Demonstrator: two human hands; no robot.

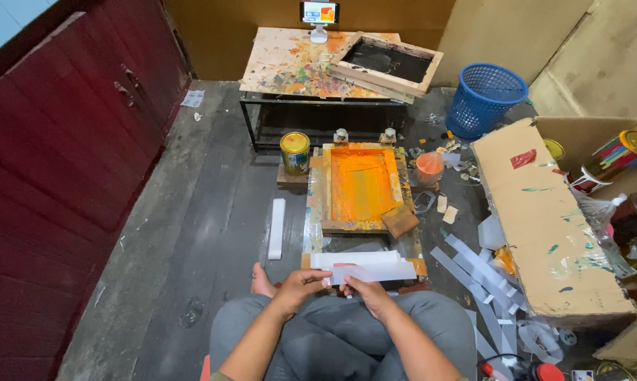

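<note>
Head view: person seated on the floor (191,233), knees at the lower frame edge, both hands raised over the lap.
Left hand (301,286): fingers curled, pinching the left end of a white paper strip (375,271).
Right hand (364,291): fingers closed on the strip's lower edge, near its middle.
Strip position: held above the knees, just before the near edge of the printing screen frame (361,187); a second white strip lies just behind it.
Strip axis: long axis runs left to right across the view, nearly level, right end free.
Screen frame: wooden, coated in orange ink, long axis running away from the person; a wooden squeegee block (400,220) rests on its near right corner.
Left edge: dark red wall panel (57,162) closes that side; bare floor boards between it and the frame give the widest open room, broken only by a narrow white stack (277,227).
Right edge: large cardboard box (544,212) with paint smears, flap down, crowding that side; loose grey-white strips (481,275) are heaped at its foot.
Far edge: low paint-spattered desk (290,63) carrying a second framed screen (389,63).
Packages: yellow-lidded tin (295,152) left of the frame; orange plastic cup (429,168) on its right; blue mesh basket (486,99) beyond; striped multicolour can (618,155) lying in the box.
</note>
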